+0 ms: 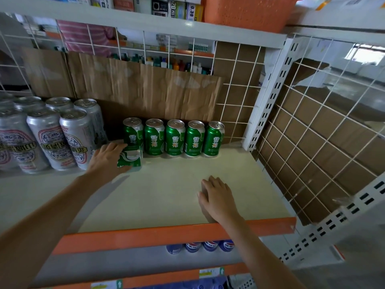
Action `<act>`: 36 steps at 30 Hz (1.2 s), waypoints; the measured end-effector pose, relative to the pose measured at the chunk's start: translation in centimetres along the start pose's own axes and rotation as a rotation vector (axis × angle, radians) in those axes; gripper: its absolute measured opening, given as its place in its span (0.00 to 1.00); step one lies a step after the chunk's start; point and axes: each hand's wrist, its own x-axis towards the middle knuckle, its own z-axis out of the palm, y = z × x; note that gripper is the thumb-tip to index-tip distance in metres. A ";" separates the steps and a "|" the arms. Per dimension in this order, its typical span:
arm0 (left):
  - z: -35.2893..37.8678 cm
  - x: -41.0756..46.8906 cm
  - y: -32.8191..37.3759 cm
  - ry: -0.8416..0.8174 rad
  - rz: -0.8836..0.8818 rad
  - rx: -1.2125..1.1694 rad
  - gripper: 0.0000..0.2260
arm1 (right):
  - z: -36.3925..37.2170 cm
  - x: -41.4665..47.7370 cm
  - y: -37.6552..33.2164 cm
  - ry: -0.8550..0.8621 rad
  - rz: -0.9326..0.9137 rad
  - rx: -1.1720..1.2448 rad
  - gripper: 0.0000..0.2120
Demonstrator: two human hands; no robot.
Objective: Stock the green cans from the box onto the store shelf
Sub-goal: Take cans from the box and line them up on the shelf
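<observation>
Head view: the left hand (108,157) grips a green can (131,159) on the shelf (166,197), just before the back row of green cans (175,139). The right hand (216,198) rests flat on the shelf with relaxed fingers, holding nothing.

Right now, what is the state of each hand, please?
Left hand: closed around a green can.
Right hand: open, resting on the shelf, holding nothing.
</observation>
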 end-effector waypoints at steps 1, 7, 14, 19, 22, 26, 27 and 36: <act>0.0 0.2 -0.1 -0.010 -0.001 0.008 0.35 | 0.0 0.0 0.0 0.005 -0.002 -0.003 0.22; 0.3 0.8 -0.2 -0.032 0.005 0.038 0.38 | -0.2 -0.2 0.0 0.016 -0.011 -0.019 0.22; -0.1 0.9 -0.4 -0.015 0.030 0.041 0.36 | -0.2 -0.1 0.0 0.018 -0.011 -0.019 0.22; -0.6 -0.1 -0.1 0.003 0.044 -0.013 0.35 | -0.1 0.0 0.1 0.023 -0.013 -0.019 0.23; -1.1 -0.9 0.9 0.021 0.071 -0.057 0.35 | 0.0 0.1 0.3 0.047 -0.023 -0.008 0.23; -2.0 -2.3 3.0 0.023 0.164 -0.073 0.34 | -0.5 -0.4 0.0 0.169 -0.068 0.187 0.25; -2.2 -2.7 3.5 0.033 0.192 -0.081 0.34 | -0.7 -0.6 -0.3 0.222 -0.089 0.265 0.27; -1.7 -4.9 7.0 0.152 0.497 -0.114 0.37 | -3.4 -2.2 -4.5 0.242 -0.268 0.606 0.39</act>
